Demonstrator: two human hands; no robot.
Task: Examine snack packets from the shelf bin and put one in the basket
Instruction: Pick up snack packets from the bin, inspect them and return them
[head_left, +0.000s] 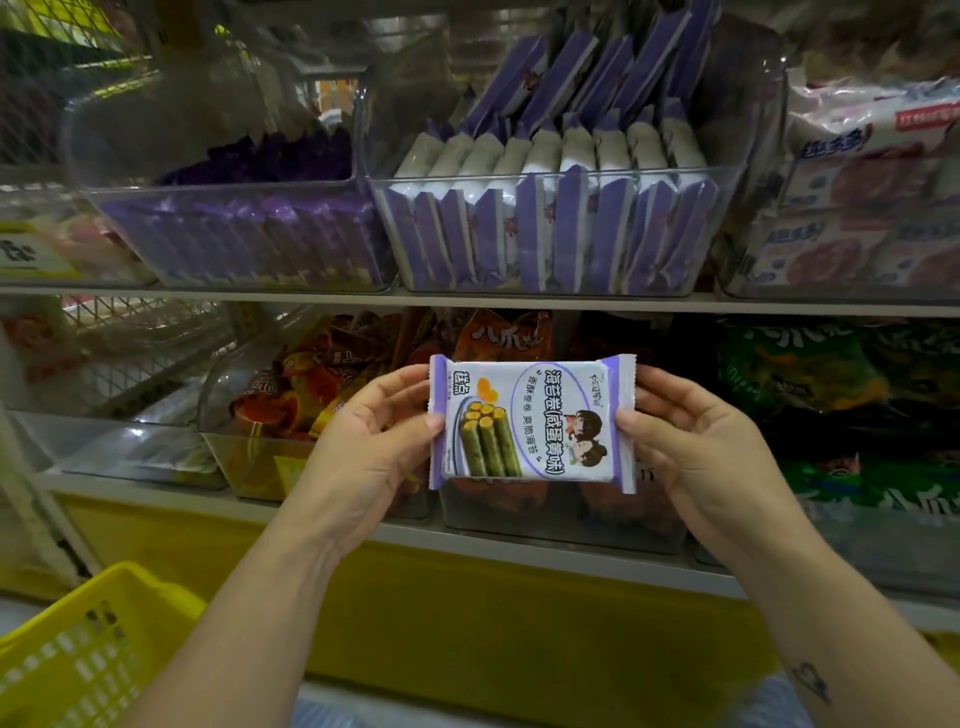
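The packet (532, 423) is held flat and face-on in front of the lower shelf, below the bin (467, 177) of like packets and well apart from the basket (104, 587) at lower left. The left hand (363, 441) pinches its left edge and the right hand (696, 447) its right edge, each with the thumb on the front and the fingers curled behind. The likeliest slip is at the handover: the film looks glossy and slick, and the grips sit only on the thin crimped end seals, so letting go with one hand could leave the packet swinging or sliding free. The basket lies off to one side and low, so a careless drop might catch its rim and fall outside. Squeezing harder would probably crush the brittle-looking rolls pictured on the front. The packet is a flat, pillow-shaped rectangle of white and purple film with serrated ends; the bin is clear hard plastic with rounded corners; the basket is yellow plastic, its walls pierced with slots.
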